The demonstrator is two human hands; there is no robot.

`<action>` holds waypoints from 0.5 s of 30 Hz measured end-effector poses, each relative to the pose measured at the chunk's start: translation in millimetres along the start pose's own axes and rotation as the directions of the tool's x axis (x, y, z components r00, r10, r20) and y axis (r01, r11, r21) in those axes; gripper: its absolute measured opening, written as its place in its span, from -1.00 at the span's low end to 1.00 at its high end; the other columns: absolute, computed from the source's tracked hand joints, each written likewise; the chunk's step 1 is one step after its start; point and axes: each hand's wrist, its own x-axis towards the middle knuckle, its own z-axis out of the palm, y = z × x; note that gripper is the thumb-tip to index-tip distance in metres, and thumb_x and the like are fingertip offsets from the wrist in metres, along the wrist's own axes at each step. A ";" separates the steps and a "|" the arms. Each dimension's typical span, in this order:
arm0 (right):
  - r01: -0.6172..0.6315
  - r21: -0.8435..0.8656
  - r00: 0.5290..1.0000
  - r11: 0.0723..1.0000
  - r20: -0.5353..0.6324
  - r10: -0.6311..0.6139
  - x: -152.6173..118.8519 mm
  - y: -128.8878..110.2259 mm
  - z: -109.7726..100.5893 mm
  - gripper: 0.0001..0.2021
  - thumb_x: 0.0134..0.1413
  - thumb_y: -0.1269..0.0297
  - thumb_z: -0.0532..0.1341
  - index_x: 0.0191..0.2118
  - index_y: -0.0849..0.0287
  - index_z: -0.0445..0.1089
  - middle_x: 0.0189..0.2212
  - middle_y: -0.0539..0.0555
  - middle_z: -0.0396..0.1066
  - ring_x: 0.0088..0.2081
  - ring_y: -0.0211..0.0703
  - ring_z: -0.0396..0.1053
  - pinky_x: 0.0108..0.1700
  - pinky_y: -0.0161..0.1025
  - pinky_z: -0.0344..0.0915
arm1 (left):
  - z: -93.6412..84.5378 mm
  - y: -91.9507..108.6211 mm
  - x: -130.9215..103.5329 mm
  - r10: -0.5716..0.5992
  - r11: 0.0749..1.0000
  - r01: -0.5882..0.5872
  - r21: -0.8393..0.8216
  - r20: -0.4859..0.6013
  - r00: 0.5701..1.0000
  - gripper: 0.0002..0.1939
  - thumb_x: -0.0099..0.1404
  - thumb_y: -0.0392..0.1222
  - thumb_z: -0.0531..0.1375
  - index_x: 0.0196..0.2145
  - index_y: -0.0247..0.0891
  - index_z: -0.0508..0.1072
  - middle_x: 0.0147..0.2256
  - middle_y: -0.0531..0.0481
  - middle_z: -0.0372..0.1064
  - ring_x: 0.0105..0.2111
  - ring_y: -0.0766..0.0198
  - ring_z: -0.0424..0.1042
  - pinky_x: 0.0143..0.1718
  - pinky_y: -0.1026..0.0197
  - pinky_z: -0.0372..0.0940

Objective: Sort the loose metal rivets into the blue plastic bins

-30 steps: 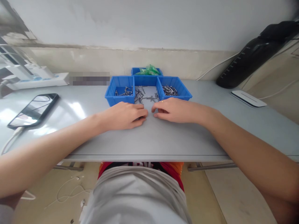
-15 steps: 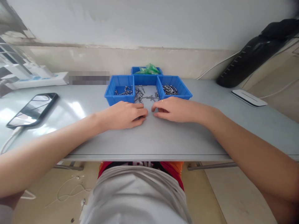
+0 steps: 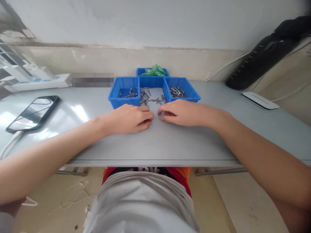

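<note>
From where I stand, the left hand [image 3: 132, 118] and right hand [image 3: 182, 112] face each other, fingers loosely curled, slightly parted, nothing visibly held. Just beyond, loose rivets [image 3: 145, 97] lie between left bin [image 3: 125, 104] and right bin [image 3: 192, 92]: probably light, stiff, slippery, best pinched by the thick body. Since half a second ago, only the view has tipped slightly.

A phone [image 3: 34, 113] (cable [image 3: 17, 136] plugged in) lies left; black bottle [image 3: 257, 60], right.

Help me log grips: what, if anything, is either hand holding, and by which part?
Nothing shows in the left hand or the right hand; palms are hidden.
</note>
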 end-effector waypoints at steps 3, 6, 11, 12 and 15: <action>0.000 -0.017 1.000 1.000 0.001 0.000 0.0 -0.8 -0.4 -0.78 0.19 0.18 0.00 -0.24 0.10 0.35 -0.38 0.04 0.40 -0.36 -0.17 0.31 -0.38 -0.27 0.06 | 0.2 -0.3 -0.5 -0.001 1.000 0.001 0.005 -0.001 1.000 -0.74 0.37 -0.11 -0.04 -0.18 -0.20 0.39 -0.27 0.01 0.38 -0.46 0.35 0.35 -0.52 0.30 0.03; 0.003 -0.026 1.000 1.000 -0.002 -0.003 -0.1 -1.4 -0.8 -0.78 0.19 0.19 0.00 -0.24 0.11 0.35 -0.39 0.04 0.40 -0.36 -0.18 0.31 -0.39 -0.28 0.06 | -0.3 0.0 -0.6 -0.006 1.000 0.006 0.006 0.010 1.000 -0.74 0.38 -0.11 -0.05 -0.17 -0.20 0.40 -0.25 0.01 0.39 -0.45 0.35 0.37 -0.52 0.31 0.05; 0.021 -0.024 1.000 0.999 -0.007 -0.021 0.0 -1.2 -0.6 -0.79 0.19 0.20 0.00 -0.24 0.10 0.35 -0.40 0.03 0.40 -0.37 -0.18 0.30 -0.40 -0.28 0.06 | -0.7 0.4 -0.2 -0.013 1.000 0.013 -0.002 0.019 1.000 -0.73 0.38 -0.12 -0.05 -0.16 -0.19 0.40 -0.24 0.01 0.39 -0.44 0.34 0.37 -0.49 0.31 0.08; 0.020 -0.025 1.000 0.999 -0.006 -0.020 0.1 -1.0 -0.5 -0.78 0.19 0.20 0.00 -0.24 0.10 0.35 -0.39 0.03 0.40 -0.38 -0.18 0.30 -0.40 -0.28 0.06 | -0.5 0.3 -0.2 -0.012 1.000 0.013 -0.007 0.017 1.000 -0.73 0.37 -0.11 -0.05 -0.15 -0.19 0.40 -0.24 0.01 0.39 -0.43 0.34 0.37 -0.49 0.31 0.09; 0.010 -0.026 1.000 1.000 -0.002 -0.010 0.3 -0.3 -0.1 -0.77 0.19 0.19 0.00 -0.22 0.10 0.36 -0.39 0.03 0.40 -0.38 -0.19 0.30 -0.40 -0.28 0.06 | 0.0 0.0 -0.5 -0.009 1.000 0.009 -0.013 0.016 1.000 -0.74 0.37 -0.11 -0.04 -0.15 -0.19 0.40 -0.24 0.01 0.39 -0.43 0.34 0.37 -0.48 0.31 0.09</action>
